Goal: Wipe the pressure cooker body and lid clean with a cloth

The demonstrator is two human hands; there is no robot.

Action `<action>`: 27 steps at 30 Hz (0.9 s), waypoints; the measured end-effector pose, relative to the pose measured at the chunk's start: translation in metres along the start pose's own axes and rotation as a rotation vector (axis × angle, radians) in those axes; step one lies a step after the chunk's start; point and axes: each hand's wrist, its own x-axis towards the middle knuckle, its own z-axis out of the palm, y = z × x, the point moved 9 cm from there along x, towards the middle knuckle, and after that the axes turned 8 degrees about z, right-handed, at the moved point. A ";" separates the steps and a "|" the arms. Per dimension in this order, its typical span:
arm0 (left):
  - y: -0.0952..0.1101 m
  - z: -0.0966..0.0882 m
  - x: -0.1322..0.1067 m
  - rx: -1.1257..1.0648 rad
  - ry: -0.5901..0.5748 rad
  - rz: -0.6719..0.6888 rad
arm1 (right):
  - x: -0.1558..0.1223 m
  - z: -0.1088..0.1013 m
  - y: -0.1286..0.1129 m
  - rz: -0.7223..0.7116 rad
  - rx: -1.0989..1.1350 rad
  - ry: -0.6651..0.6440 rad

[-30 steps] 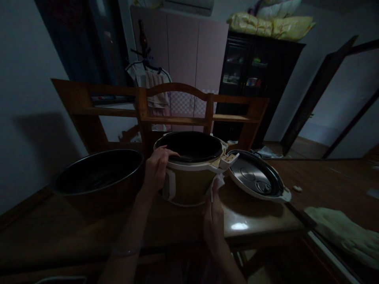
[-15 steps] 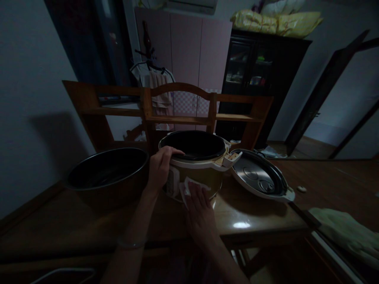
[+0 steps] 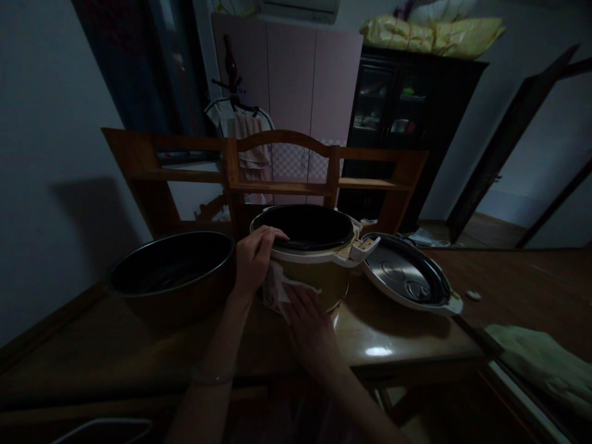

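Observation:
A yellow-green rice cooker (image 3: 324, 271) with a white rim stands on the brown wooden table (image 3: 407, 336). Its hinged lid (image 3: 407, 274) lies swung wide to the right, shiny inside facing up. My left hand (image 3: 253, 259) grips the cooker's left rim, thumb over the edge. My right hand (image 3: 309, 324) presses a white cloth (image 3: 277, 290) flat against the cooker's front left side.
A large dark metal bowl (image 3: 171, 271) sits left of the cooker. A wooden shelf rack (image 3: 277, 185) stands behind. A green cloth (image 3: 541, 364) lies at the right. A small white object (image 3: 473, 295) rests on the table beyond the lid.
My right hand has carried the white cloth leftward along the cooker's side, from its right front to its left front. My left hand has stayed on the rim.

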 end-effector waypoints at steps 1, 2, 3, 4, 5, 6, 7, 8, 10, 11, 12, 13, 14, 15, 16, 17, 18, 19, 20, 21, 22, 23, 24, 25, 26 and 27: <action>0.000 0.000 0.000 0.002 0.011 -0.005 | -0.005 0.003 0.000 -0.008 0.004 -0.015; -0.001 0.000 -0.001 0.001 0.024 -0.010 | -0.011 0.005 0.001 -0.017 0.010 -0.035; -0.001 0.000 -0.001 -0.002 0.034 -0.014 | -0.016 0.006 0.002 -0.024 0.020 -0.056; -0.001 0.000 -0.002 -0.004 0.041 -0.015 | -0.022 0.007 0.003 -0.028 0.033 -0.079; -0.002 0.000 -0.002 -0.007 0.045 -0.014 | -0.028 0.007 0.006 -0.027 0.045 -0.103; -0.002 0.000 -0.003 -0.009 0.047 -0.013 | -0.035 0.007 0.010 -0.026 0.053 -0.128; -0.003 0.000 -0.003 -0.012 0.050 -0.012 | -0.040 0.007 0.014 -0.023 0.055 -0.148; -0.004 0.000 -0.003 -0.014 0.054 -0.012 | -0.046 0.006 0.021 -0.012 0.050 -0.157; -0.006 0.000 -0.005 -0.016 0.063 -0.021 | -0.052 -0.001 0.039 0.030 0.030 -0.124; -0.008 0.000 -0.005 -0.014 0.069 -0.025 | -0.052 -0.006 0.050 0.068 0.021 -0.086; -0.009 0.000 -0.006 -0.010 0.076 -0.026 | -0.051 -0.012 0.061 0.110 0.017 -0.038; -0.009 0.000 -0.006 -0.004 0.084 -0.024 | -0.049 -0.016 0.071 0.149 0.013 -0.001; -0.010 0.000 -0.007 0.003 0.096 -0.022 | -0.045 -0.020 0.077 0.171 0.010 0.020; -0.010 0.000 -0.008 0.011 0.111 -0.019 | -0.041 -0.022 0.081 0.175 0.006 0.029; -0.011 0.000 -0.008 0.018 0.128 -0.017 | -0.035 -0.023 0.081 0.162 0.000 0.025; -0.011 -0.001 -0.009 0.024 0.144 -0.013 | -0.030 -0.023 0.078 0.137 -0.007 0.017; -0.010 -0.001 -0.010 0.028 0.156 -0.006 | -0.024 -0.024 0.073 0.107 -0.015 0.008; -0.010 -0.001 -0.010 0.031 0.164 0.004 | -0.020 -0.024 0.067 0.078 -0.022 -0.002; -0.009 -0.001 -0.010 0.030 0.166 0.015 | -0.016 -0.023 0.061 0.052 -0.029 -0.014; -0.009 -0.001 -0.010 0.029 0.166 0.024 | -0.013 -0.022 0.055 0.030 -0.034 -0.027; -0.009 -0.001 -0.010 0.029 0.164 0.032 | -0.010 -0.021 0.048 0.008 -0.037 -0.040; -0.009 -0.001 -0.011 0.029 0.163 0.036 | -0.009 -0.019 0.042 -0.011 -0.038 -0.057; -0.009 -0.001 -0.011 0.027 0.164 0.040 | -0.008 -0.016 0.036 -0.030 -0.036 -0.077; -0.010 -0.001 -0.011 0.022 0.166 0.042 | -0.008 -0.013 0.030 -0.050 -0.030 -0.096; -0.010 -0.001 -0.011 0.014 0.167 0.044 | -0.009 -0.010 0.024 -0.073 -0.021 -0.113; -0.011 -0.001 -0.011 0.004 0.168 0.044 | -0.010 -0.006 0.019 -0.096 -0.008 -0.130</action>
